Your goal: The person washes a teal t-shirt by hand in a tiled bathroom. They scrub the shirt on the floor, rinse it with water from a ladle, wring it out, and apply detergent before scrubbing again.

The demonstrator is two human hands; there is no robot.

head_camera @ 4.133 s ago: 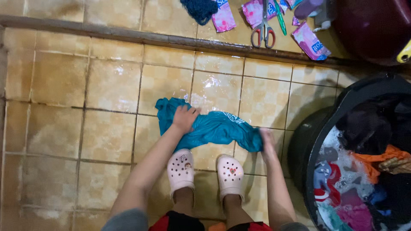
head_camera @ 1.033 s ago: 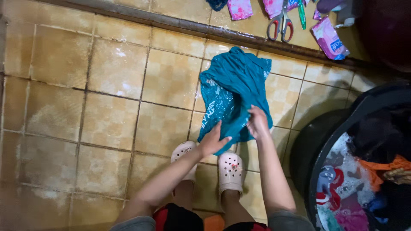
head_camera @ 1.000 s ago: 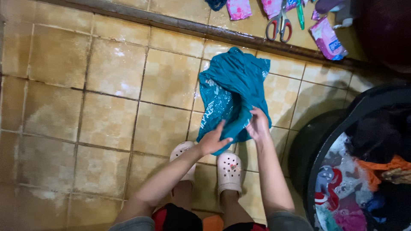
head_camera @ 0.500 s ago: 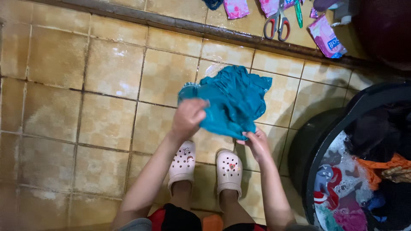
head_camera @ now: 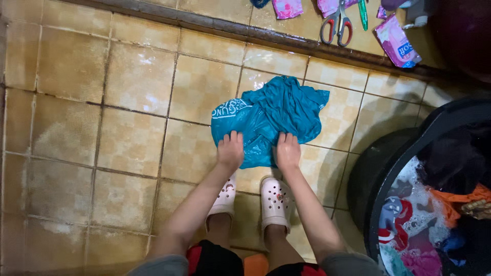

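1. The wet tiled floor (head_camera: pixel 133 148) shines with water, bare on the left.
2. The left hand (head_camera: pixel 230 151) presses flat, fingers together, on the near left edge of the teal shirt (head_camera: pixel 279 115).
3. The shirt lies bunched on the floor just beyond the pale clogs (head_camera: pixel 276 200). It looks soaked and soapy, so I judge it soft, limp, heavy with water and slippery; the bunched near hem under both hands seems the surest place to take hold.
4. The right hand (head_camera: pixel 288 152) presses down just beside the left, fingers together, on the same near edge; neither hand pinches the cloth.
5. On the far ledge lie scissors (head_camera: pixel 336 26) and pink sachets (head_camera: pixel 398 45).
6. At the right stands a black tub (head_camera: pixel 404 153) of suds and mixed laundry.
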